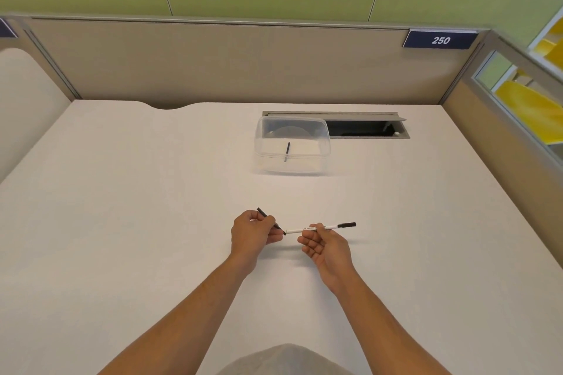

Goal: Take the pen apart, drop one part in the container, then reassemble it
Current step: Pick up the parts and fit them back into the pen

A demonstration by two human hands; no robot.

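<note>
My right hand (326, 248) pinches a white pen barrel (297, 230) with a black end at its right (347, 225), held level above the desk. A thin black pen part (268, 218) is gripped in my left hand (253, 233); it slants down to the right, and its tip sits at the barrel's left opening. Beyond my hands stands a clear plastic container (323, 155). Inside it lies a short black pen part (287, 151).
The white desk (122, 192) is enclosed by beige partition walls. An open cable hatch (365, 128) lies in the desk just behind and right of the container. A blue sign reading 250 (440, 39) hangs on the back partition.
</note>
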